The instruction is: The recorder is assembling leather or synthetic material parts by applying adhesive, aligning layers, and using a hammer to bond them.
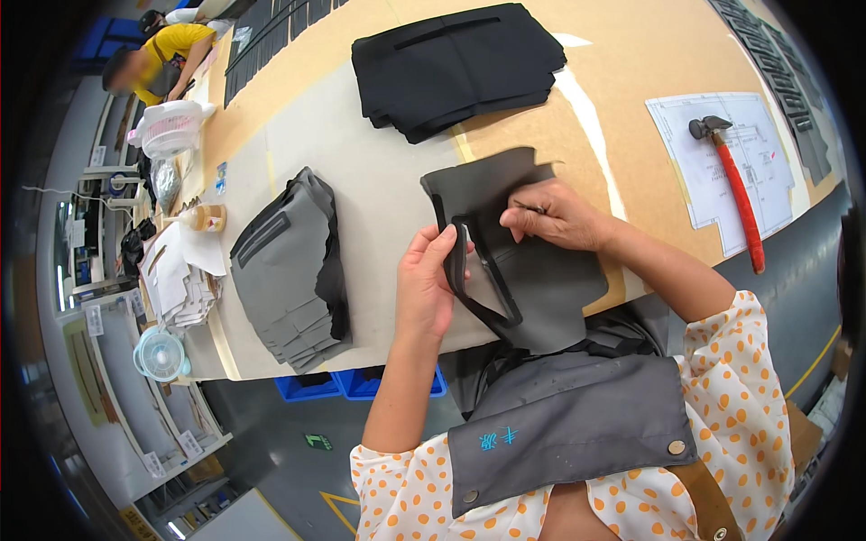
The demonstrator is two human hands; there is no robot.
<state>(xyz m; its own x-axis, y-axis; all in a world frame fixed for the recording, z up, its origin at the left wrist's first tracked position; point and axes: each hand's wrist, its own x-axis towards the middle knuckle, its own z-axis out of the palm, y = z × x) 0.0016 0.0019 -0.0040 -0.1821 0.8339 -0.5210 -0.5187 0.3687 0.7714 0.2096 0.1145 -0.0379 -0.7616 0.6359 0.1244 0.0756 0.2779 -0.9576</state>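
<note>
A dark grey sheet piece (564, 293), leather-like, lies at the table's near edge with a long slot bordered in black. Its slotted flap is bent up, and my left hand (424, 284) pinches it between thumb and fingers beside the slot. My right hand (564, 216) is closed above the piece, right of the slot. Between its thumb and fingers sits a small, thin dark tool (530, 207); most of it is hidden in the hand, so its kind cannot be made out.
Left of my hands lies a stack of grey cut pieces (280, 261). Black pieces (456, 68) are piled at the far side. A red-handled hammer (741, 198) rests on a paper drawing (681, 135). Along the left edge stand a jar (209, 217), paper pieces (185, 279) and a person in yellow (185, 45).
</note>
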